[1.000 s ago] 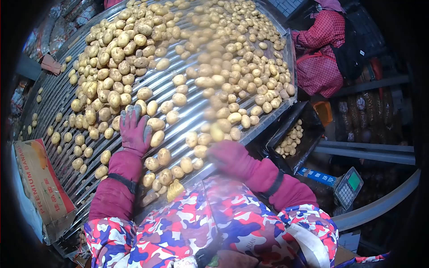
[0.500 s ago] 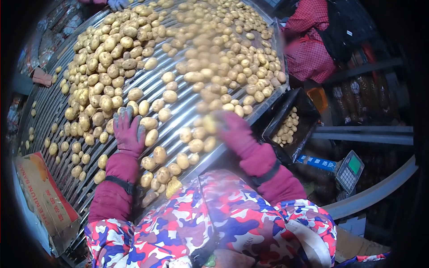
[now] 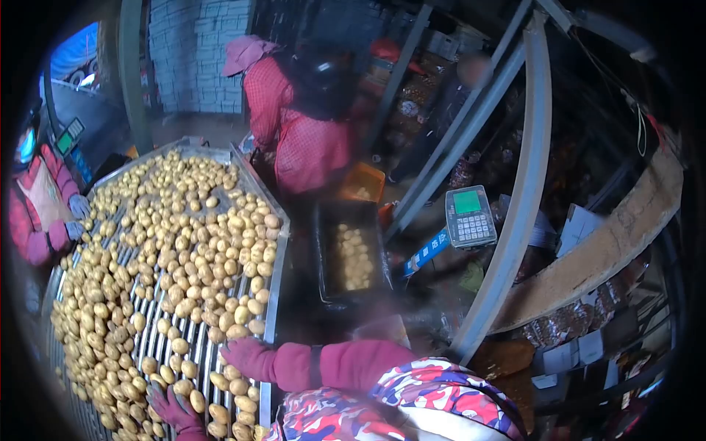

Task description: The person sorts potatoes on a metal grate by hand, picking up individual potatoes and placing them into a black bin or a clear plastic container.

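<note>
Several yellow potatoes (image 3: 184,257) lie spread over a metal roller table (image 3: 273,283). My left hand (image 3: 173,409), in a maroon glove, rests with fingers spread on potatoes at the bottom edge of the view. My right hand (image 3: 248,358), also gloved, lies across the table's near right corner with its fingers pointing left among the potatoes. Whether it grips one is hidden. My maroon sleeve and patterned jacket fill the bottom centre.
A black crate (image 3: 323,253) partly filled with potatoes stands right of the table. Behind it is a weighing scale (image 3: 471,217). A person in red checked clothing (image 3: 298,121) stands at the far end, another person (image 3: 37,202) at the left side. Metal posts (image 3: 507,220) rise on the right.
The view has swung up and to the right, so the far end of the table, the crate and the scale now show. My right hand has come back to the table's near corner.
</note>
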`<state>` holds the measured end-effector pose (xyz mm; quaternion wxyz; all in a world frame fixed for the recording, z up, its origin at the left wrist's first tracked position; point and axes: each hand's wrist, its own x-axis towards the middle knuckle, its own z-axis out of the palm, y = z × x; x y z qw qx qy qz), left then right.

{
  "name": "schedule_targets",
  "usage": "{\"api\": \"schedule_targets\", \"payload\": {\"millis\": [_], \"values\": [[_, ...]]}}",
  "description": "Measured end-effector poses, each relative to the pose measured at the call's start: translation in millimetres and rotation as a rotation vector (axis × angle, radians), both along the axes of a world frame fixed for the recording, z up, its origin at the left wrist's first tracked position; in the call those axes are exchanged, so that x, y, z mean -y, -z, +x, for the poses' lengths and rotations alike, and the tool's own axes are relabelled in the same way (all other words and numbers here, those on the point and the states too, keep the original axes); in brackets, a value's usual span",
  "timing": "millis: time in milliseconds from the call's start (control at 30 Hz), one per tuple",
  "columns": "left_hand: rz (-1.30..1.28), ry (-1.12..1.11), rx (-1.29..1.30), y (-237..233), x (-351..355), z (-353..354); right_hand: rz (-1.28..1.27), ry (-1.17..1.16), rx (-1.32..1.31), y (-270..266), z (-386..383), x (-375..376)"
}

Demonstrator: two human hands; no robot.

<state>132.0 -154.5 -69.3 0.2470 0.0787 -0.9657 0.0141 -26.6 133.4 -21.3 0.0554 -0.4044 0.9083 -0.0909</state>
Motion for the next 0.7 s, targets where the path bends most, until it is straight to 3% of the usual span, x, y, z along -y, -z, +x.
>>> {"api": "schedule_targets", "payload": {"millis": [67,100,133,200,233,467,700], "values": [[0.007,-0.018,0.01,6,2,0,0.046,0.024,0.103,-1,-3,3],[0.066,0.012,0.186,1,9,0,0.055,0.032,0.118,-3,-3,2],[0.057,0.003,0.199,0,9,-1,0.028,0.012,0.109,-4,-4,-1],[0.14,0.006,0.232,-31,-9,-2,-0.024,-0.025,0.095,-11,-4,-11],[0.058,-0.061,0.352,-23,-3,-3,-0.057,-0.033,0.111,-16,-5,-16],[-0.025,0.014,0.24,-14,3,-3,-0.235,-0.018,0.184,-18,-6,-25],[0.132,0.204,0.134,-77,-49,1,-0.252,0.039,0.235,-9,-9,-25]]}}
